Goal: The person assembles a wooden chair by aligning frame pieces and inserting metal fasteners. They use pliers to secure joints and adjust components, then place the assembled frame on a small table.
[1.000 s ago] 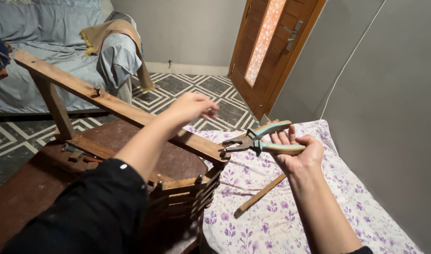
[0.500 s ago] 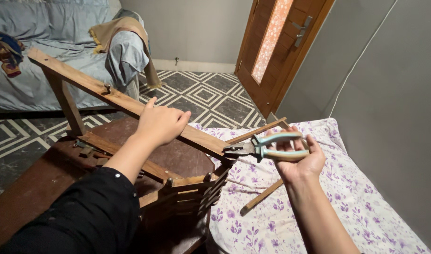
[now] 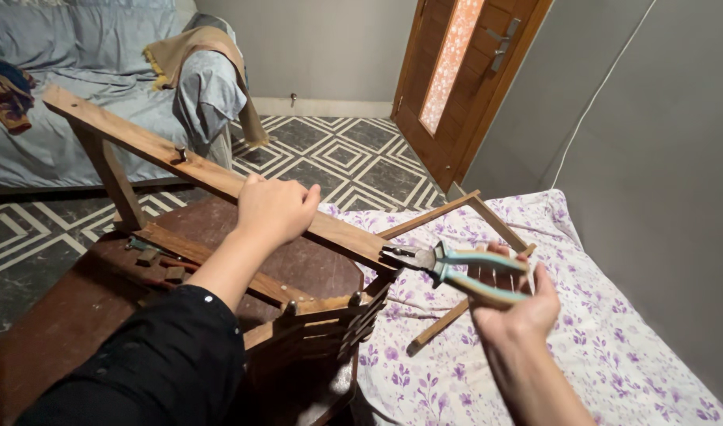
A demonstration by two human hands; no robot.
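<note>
The left hand (image 3: pixel 276 207) is laid knuckles-up over a long wooden bar (image 3: pixel 212 180), fingers curled around its far edge and closed on it; the black-sleeved forearm is stretched forward from lower left. The bar is slanted from upper left down to the right, above a dark wooden furniture piece (image 3: pixel 219 315) with a slatted side. The right hand (image 3: pixel 513 306) is raised from lower right, wrist bent back, fingers wrapped shut around the handles of a pair of teal-and-cream pliers (image 3: pixel 456 268). The pliers are held roughly level, pointed left, and the metal nose is set against the lower right end of the bar; whether something is gripped there cannot be told. The hands are kept well apart. A thin wooden frame (image 3: pixel 472 207) and a loose stick (image 3: pixel 440 325) are seen on the purple-flowered bedsheet (image 3: pixel 614 331) behind the pliers. A wooden door (image 3: pixel 472 71) and a grey-covered sofa (image 3: pixel 78 118) are seen beyond.
</note>
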